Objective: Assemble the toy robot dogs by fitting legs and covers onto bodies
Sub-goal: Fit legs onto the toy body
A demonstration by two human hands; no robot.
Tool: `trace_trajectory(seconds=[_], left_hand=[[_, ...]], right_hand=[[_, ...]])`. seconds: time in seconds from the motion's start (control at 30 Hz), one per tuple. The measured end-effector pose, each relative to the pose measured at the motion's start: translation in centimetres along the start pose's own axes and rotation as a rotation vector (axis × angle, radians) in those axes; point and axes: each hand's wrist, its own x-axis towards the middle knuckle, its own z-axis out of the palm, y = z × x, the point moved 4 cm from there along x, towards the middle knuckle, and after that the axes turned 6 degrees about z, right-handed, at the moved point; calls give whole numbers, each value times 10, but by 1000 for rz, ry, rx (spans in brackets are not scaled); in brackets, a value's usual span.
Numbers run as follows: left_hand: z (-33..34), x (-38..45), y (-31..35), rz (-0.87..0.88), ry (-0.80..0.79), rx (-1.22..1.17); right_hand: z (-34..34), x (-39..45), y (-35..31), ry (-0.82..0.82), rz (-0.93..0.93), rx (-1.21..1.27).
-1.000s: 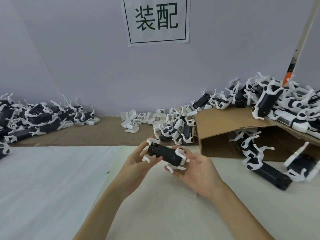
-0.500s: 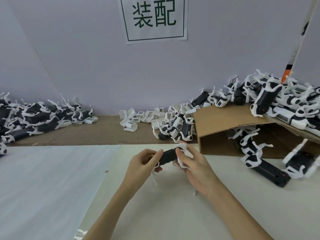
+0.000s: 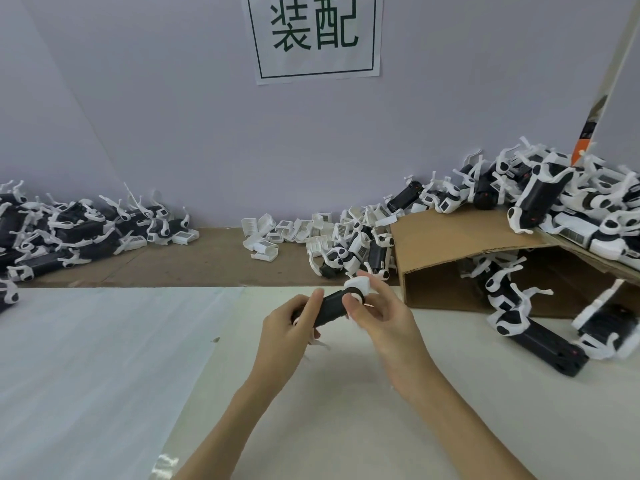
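Observation:
I hold a black toy dog body [image 3: 330, 307] with white legs above the white table, at the centre of the view. My left hand [image 3: 289, 327] grips its near left end, fingers curled over it. My right hand [image 3: 379, 311] pinches the white leg joint [image 3: 356, 287] at its far right end between thumb and fingers. One thin white leg [image 3: 320, 344] sticks out below my left hand. Much of the body is hidden by my fingers.
Loose white covers [image 3: 273, 233] lie along the brown strip at the back. A tipped cardboard box [image 3: 460, 268] spills dog bodies at the right. A black body with white legs [image 3: 540, 341] lies right of my hands. Another heap of dogs [image 3: 69, 230] sits far left.
The body has turned from lying flat in my palms to pointing away, legs down. My right hand shifted from cradling it underneath to pinching the far leg joint.

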Motion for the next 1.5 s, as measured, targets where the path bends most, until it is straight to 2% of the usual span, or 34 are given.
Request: trace_trajectory(seconds=[0.1, 0.13, 0.17, 0.2, 0.27, 0.33, 0.4, 0.47, 0.53, 0.63, 0.7, 0.8, 0.93, 1.07, 1.17, 1.27, 1.33, 1.43, 1.5], left_hand=[[-1, 3, 0, -183, -8, -386], [-1, 4, 1, -220, -33, -523], [-2, 5, 1, -245, -76, -623], [0, 4, 2, -265, -140, -670], [6, -1, 5, -282, -257, -625], [12, -6, 4, -256, -256, -423], [14, -7, 3, -147, -165, -137], [7, -6, 5, -46, -38, 6], [-2, -5, 14, -3, 15, -83], [-8, -6, 22, 141, -71, -152], [-6, -6, 24, 204, -124, -131], [-8, -2, 21, 172, -185, -125], [-18, 3, 18, 135, -135, -146], [-4, -2, 11, 30, -116, -38], [-4, -1, 8, 79, -14, 20], [-15, 3, 7, 161, -16, 19], [-22, 7, 6, 216, -48, 27], [-24, 5, 5, 241, -100, 8], [-21, 5, 5, 177, -56, -86]], right_hand=[[2, -2, -3, -217, 149, 384], [1, -4, -5, -254, 171, 433], [-1, -4, -6, -277, 158, 398], [1, -4, -7, -299, 104, 255], [11, -9, -3, -302, -9, -83], [16, -8, 6, -182, -36, -169], [15, -9, 8, -46, -146, -224], [14, -11, 5, -41, -255, -359], [14, -11, 4, -57, -321, -487], [15, -13, 8, -17, -371, -694], [17, -14, 7, 1, -414, -698], [10, -15, 3, 92, -471, -739], [4, -16, -3, 290, -604, -909], [11, -18, -4, 263, -707, -1077], [10, -16, 1, 178, -645, -963], [5, -7, 3, -46, -317, -600], [-3, -1, 4, -150, -163, -459], [-10, -1, 4, -92, -144, -492], [-7, -5, 4, -26, -212, -581]])
